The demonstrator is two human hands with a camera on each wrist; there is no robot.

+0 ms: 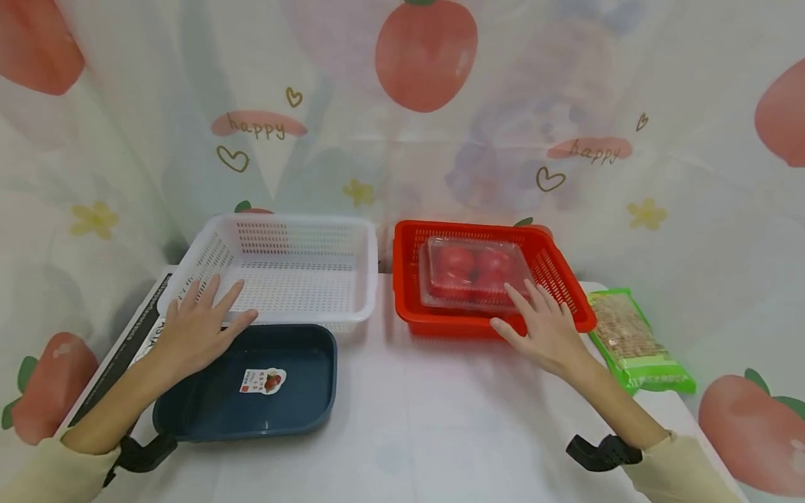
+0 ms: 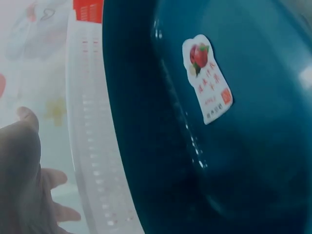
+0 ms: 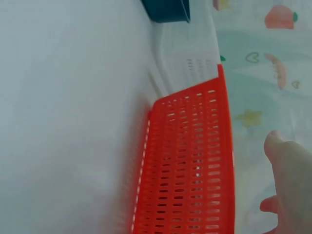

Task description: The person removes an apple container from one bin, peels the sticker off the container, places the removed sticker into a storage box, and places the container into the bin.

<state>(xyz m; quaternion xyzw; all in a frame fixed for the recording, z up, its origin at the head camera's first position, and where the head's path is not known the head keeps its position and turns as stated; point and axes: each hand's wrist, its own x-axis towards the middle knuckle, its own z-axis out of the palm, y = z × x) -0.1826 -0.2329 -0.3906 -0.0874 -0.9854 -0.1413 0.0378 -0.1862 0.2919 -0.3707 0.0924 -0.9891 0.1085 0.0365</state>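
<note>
My left hand [image 1: 195,332], fingers spread, hovers over the left side of a dark blue tray [image 1: 207,405] and the front of a white perforated basket [image 1: 302,290]; nothing is in its grasp. With fingers likewise spread, my right hand [image 1: 547,332] is at the front right of a red perforated basket [image 1: 440,327]. Inside that basket lies a clear plastic box [image 1: 474,272] of round red fruit, and the right fingertips overlap the box's corner in the head view. A sticker with a fruit picture [image 2: 207,78] shows on the tray's floor in the left wrist view.
A green-edged clear packet of light brown food [image 1: 632,339] lies right of the red basket. A black and white printed box [image 1: 119,349] extends along the left edge under the left arm. White cloth covers the table [image 1: 428,419], and a fruit-patterned curtain [image 1: 390,161] hangs behind.
</note>
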